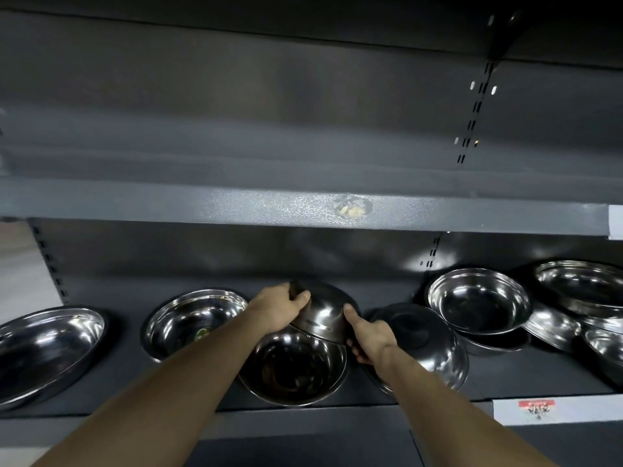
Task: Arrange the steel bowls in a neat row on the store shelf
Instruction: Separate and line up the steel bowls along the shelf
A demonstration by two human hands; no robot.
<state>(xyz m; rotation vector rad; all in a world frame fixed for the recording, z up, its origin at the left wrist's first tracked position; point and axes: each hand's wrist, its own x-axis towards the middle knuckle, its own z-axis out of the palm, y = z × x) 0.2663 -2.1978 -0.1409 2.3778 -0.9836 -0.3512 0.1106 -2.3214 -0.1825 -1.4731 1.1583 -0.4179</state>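
Note:
Both my hands hold one steel bowl [323,311], tipped with its underside toward me. My left hand [279,306] grips its upper left rim and my right hand [369,335] grips its right edge. The held bowl's lower rim rests over an upright steel bowl [293,369] near the front of the dark shelf [522,375]. To the left stand another upright bowl [194,320] and a wide steel bowl [47,348]. An overturned bowl [421,335] lies just right of my right hand.
At the right, a shiny bowl [478,299] leans on other pieces, beside a loose pile of steel bowls [580,294]. An upper shelf edge [236,203] hangs above. A price label [536,407] sits on the front rail.

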